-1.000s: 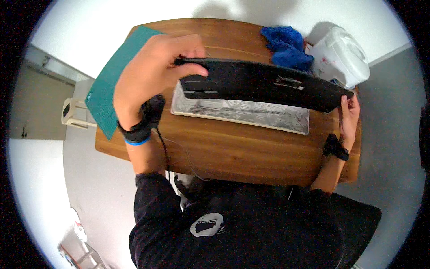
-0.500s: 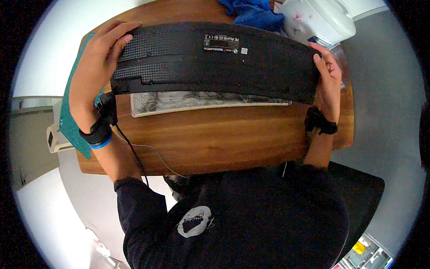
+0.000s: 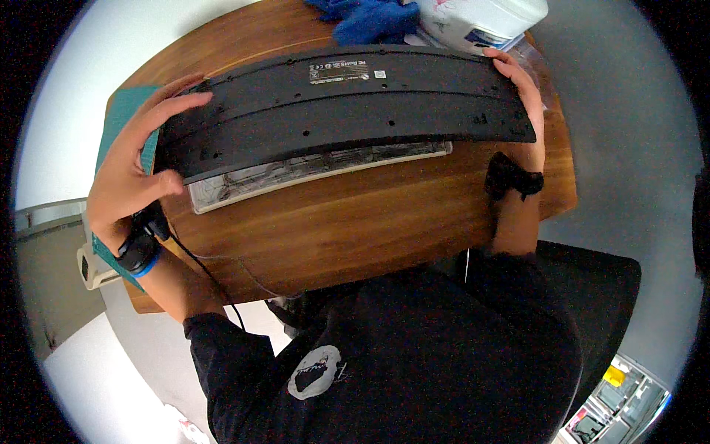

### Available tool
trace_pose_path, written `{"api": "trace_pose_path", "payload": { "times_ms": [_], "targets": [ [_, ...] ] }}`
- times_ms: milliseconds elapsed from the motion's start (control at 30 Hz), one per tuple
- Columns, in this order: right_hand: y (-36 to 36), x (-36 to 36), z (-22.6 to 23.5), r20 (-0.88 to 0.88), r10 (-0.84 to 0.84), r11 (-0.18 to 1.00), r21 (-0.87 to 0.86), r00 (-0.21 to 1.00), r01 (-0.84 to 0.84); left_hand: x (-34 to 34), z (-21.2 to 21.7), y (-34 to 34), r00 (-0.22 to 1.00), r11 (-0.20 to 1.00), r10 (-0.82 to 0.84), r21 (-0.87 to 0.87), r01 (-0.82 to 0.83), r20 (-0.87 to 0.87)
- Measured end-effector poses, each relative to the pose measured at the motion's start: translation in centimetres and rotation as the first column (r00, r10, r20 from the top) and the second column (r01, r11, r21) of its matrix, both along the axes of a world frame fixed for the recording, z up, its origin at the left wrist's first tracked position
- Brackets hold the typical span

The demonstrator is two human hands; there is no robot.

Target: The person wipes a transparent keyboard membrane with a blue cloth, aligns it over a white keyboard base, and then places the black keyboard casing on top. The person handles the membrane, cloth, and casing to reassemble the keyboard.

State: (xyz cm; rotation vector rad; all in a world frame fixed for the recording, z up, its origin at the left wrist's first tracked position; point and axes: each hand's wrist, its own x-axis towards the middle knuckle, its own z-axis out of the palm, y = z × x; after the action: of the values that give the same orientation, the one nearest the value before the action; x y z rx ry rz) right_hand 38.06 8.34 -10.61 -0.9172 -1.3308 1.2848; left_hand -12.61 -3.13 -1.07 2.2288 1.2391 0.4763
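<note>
A long black keyboard back cover (image 3: 347, 111), with a small printed label and several screw holes, spans the space between my hands. My left hand (image 3: 129, 163) curls round its left end, fingers over the far corner and thumb at the near corner. At the right end my right hand (image 3: 523, 96) grips the edge; part of its fingers are hidden behind the cover. Beneath the cover lies a pale-edged keyboard part (image 3: 318, 172) with a see-through sheet of dark traces. Only its near strip shows.
A wooden table (image 3: 355, 222) carries everything. On the left lies a green cutting mat (image 3: 118, 133). Blue cloth (image 3: 373, 21) and a white rounded container (image 3: 481, 18) stand at the back. A black cable (image 3: 200, 263) runs from my left wrist past the near edge.
The cover has tilted, and its underside faces me differently. My left thumb has moved from the far corner to the near one. My view has shifted slightly.
</note>
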Motion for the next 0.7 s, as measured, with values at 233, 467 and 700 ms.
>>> {"api": "trace_pose_path", "payload": {
  "times_ms": [233, 467, 700],
  "targets": [
    [-0.3, -1.2, 0.7, -0.141, -0.053, 0.98, -0.195, 0.989, 0.025, -0.1, -0.1, -0.3, 0.999, 0.997, -0.038, -0.066, 0.036, -0.031],
    [-0.3, -1.2, 0.6, -0.038, -0.043, 0.994, -0.104, 0.998, 0.039, 0.3, 0.3, -0.1, 0.999, 0.993, -0.042, -0.112, 0.039, -0.027],
    [-0.3, 0.7, -0.9, 0.129, 0.036, 0.995, 0.085, 0.991, -0.047, 0.2, 0.5, -0.4, 0.999, 0.998, -0.039, -0.051, 0.038, -0.035]
  ]
}}
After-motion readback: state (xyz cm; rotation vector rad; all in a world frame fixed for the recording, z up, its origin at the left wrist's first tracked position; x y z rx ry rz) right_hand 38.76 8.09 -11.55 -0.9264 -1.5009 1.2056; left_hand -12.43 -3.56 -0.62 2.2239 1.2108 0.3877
